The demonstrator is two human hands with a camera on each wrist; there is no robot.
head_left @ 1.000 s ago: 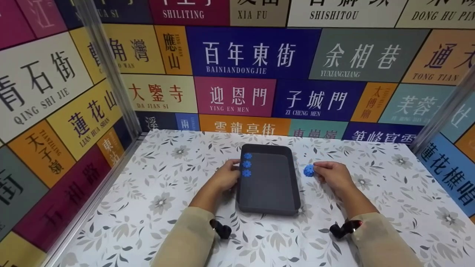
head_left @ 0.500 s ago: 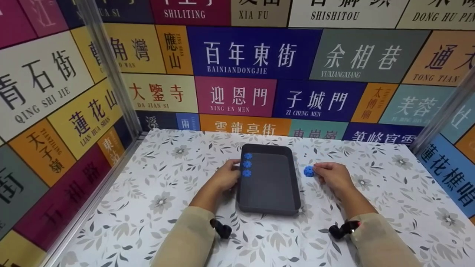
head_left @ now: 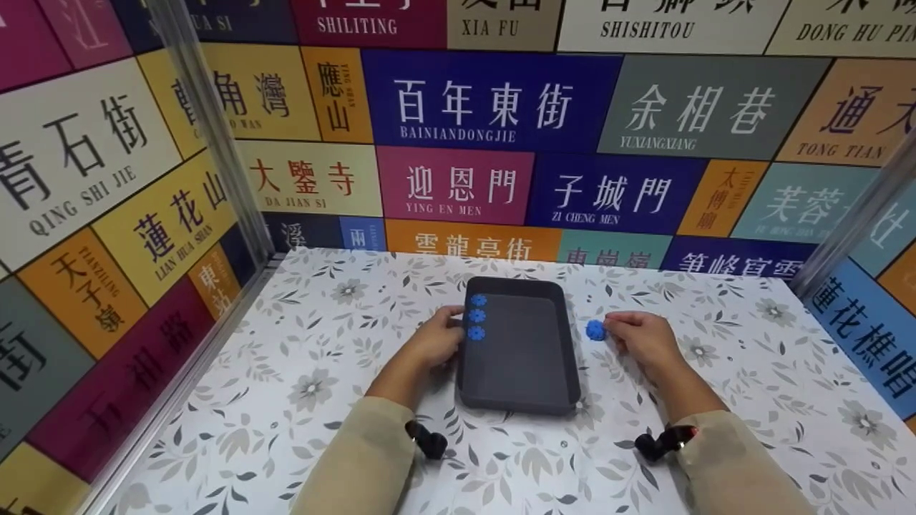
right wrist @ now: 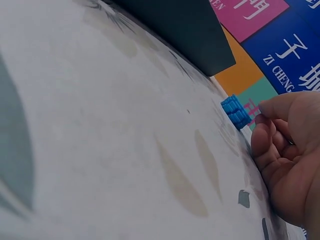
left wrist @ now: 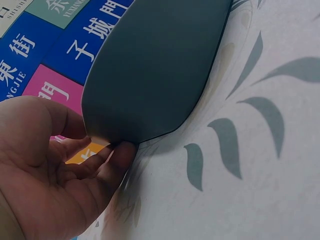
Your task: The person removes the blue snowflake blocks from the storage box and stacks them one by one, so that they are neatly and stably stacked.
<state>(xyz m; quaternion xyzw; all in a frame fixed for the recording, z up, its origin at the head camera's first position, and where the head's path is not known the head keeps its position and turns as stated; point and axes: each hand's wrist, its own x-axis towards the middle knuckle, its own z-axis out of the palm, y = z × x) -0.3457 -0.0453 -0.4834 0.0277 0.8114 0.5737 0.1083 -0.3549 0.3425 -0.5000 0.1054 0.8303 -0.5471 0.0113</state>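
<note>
A dark grey rectangular tray (head_left: 519,350) lies on the table. Three blue flower-shaped discs (head_left: 476,315) sit in a column along its inner left side. My left hand (head_left: 438,339) holds the tray's left side; the left wrist view shows the thumb and fingers (left wrist: 120,160) at the tray's edge. To the right of the tray stands a small stack of blue flower-shaped discs (head_left: 595,330). My right hand (head_left: 646,339) pinches at its right edge with thumb and forefinger. In the right wrist view the stack's ridged side (right wrist: 236,112) shows close by those fingertips.
A white tablecloth (head_left: 315,458) with grey leaves and flowers covers the table. Walls of colourful street-name panels (head_left: 458,184) rise behind it and at both sides. Dark wrist cameras (head_left: 429,440) are strapped at both cuffs.
The hands, the tray and the discs keep almost the same places; the view shifts very slightly.
</note>
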